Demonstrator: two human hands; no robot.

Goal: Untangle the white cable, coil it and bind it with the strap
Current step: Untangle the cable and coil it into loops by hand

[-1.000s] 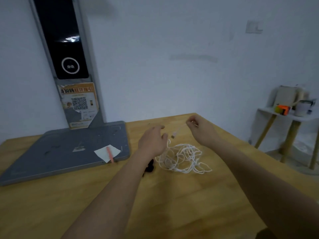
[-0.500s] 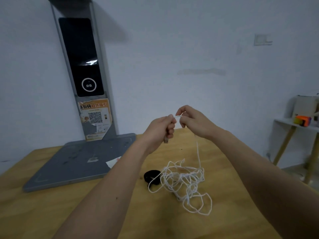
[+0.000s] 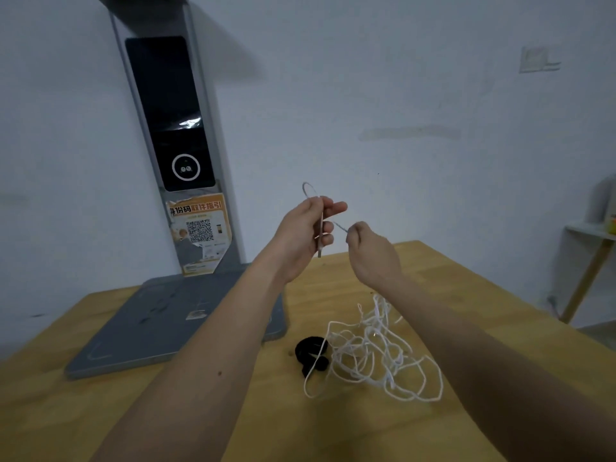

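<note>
A tangled white cable (image 3: 373, 355) lies in a loose heap on the wooden table (image 3: 333, 428). One end of it is lifted above the table. My left hand (image 3: 303, 231) holds that end: a small loop sticks up over the fingers and the plug tip hangs below the palm. My right hand (image 3: 370, 248) pinches the cable just to the right of the left hand, and the strand runs down behind it to the heap. A black strap (image 3: 308, 356) lies curled on the table at the heap's left edge, partly under the cable.
A grey scale-like machine with a flat base (image 3: 160, 325) and a tall column (image 3: 170, 128) bearing a QR-code sticker stands at the back left. A small white side table (image 3: 590, 248) stands by the wall at the right. The table's right edge runs diagonally nearby.
Both hands rose from the heap with the cable's end. The left hand now holds a small loop above its fingers, and the right hand has slid slightly right along the strand.
</note>
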